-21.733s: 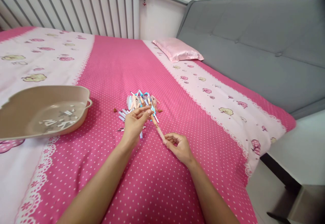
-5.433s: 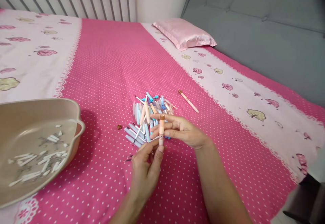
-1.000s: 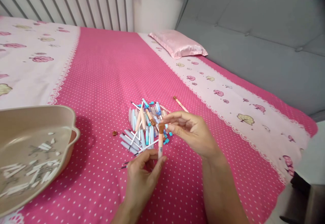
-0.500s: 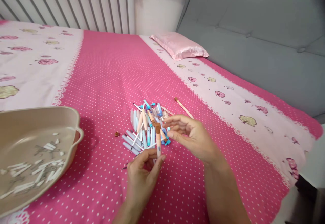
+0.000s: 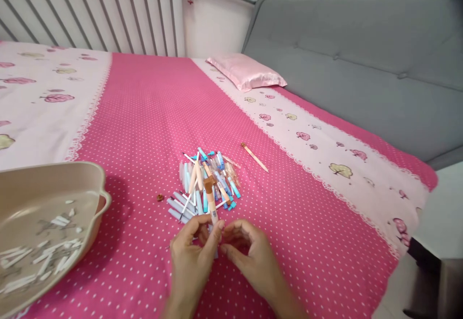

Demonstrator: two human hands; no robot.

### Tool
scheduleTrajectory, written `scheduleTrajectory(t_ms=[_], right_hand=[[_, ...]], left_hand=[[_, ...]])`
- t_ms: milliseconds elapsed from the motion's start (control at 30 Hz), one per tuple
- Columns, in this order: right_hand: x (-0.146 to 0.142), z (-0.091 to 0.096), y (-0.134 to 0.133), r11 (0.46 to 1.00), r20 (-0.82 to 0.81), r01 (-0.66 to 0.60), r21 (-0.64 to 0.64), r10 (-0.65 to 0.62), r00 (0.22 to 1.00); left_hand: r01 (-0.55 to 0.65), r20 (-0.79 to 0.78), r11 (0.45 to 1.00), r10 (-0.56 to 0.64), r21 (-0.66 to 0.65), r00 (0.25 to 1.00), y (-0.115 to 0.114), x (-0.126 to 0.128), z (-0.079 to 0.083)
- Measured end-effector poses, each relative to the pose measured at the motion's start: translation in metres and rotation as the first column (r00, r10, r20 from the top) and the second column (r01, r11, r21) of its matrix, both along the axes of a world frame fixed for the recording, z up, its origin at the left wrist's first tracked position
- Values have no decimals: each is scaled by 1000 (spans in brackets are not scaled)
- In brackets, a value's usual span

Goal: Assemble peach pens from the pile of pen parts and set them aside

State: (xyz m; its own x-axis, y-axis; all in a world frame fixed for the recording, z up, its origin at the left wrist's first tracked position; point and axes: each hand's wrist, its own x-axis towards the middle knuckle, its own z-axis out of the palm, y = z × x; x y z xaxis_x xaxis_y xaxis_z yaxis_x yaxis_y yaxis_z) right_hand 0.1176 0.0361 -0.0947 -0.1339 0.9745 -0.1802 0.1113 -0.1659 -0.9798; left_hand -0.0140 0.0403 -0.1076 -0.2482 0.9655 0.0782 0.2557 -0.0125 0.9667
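My left hand [image 5: 195, 251] pinches a peach pen barrel [image 5: 211, 202] with a brown top between thumb and fingers, holding it nearly upright. Close beside it, my right hand [image 5: 251, 256] has bent fingers, with a gap between thumb and index finger and nothing visible in it. Its fingertips are by the left thumb; whether they touch the barrel's lower end I cannot tell. Just beyond the hands lies a pile of pen parts [image 5: 198, 201] in blue, grey, peach and white. A single peach pen [image 5: 255, 157] with a brown end rests to the right of the pile.
At the left stands a beige basin [image 5: 87, 174] with several small white pieces [image 5: 60, 221] inside. A small brown part [image 5: 159, 197] lies between basin and pile. The pink dotted bedspread [image 5: 144, 102] lies under everything. Farther back are a pink pillow [image 5: 246, 70] and a grey headboard [image 5: 347, 39].
My right hand has come down and toward me, from beside the pen's brown top to beside my left hand. My left hand still holds the pen barrel. The view has shifted slightly.
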Motion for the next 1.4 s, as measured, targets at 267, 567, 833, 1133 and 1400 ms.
scheduleTrajectory(t_ms=[267, 567, 833, 1133, 1400], right_hand=[[-14, -9, -8, 990, -12, 114, 78, -114, 993], [-16, -14, -9, 977, 12, 182, 109, -184, 983], [-15, -21, -6, 949, -15, 279, 149, -280, 960], [-11, -31, 4, 887, -76, 431, 165, -425, 902], [-11, -37, 14, 861, -61, 476, 178, -473, 879]], left_hand=[[-32, 28, 999, 32, -6, 999, 5, 3, 2], [-14, 32, 1000, 14, 26, 999, 7, 5, 1], [41, 19, 997, -42, 70, 999, 10, 9, -1], [-13, 5, 990, 12, 144, 1000, 13, 8, 2], [-71, -10, 982, 74, 176, 997, 13, 9, -7]])
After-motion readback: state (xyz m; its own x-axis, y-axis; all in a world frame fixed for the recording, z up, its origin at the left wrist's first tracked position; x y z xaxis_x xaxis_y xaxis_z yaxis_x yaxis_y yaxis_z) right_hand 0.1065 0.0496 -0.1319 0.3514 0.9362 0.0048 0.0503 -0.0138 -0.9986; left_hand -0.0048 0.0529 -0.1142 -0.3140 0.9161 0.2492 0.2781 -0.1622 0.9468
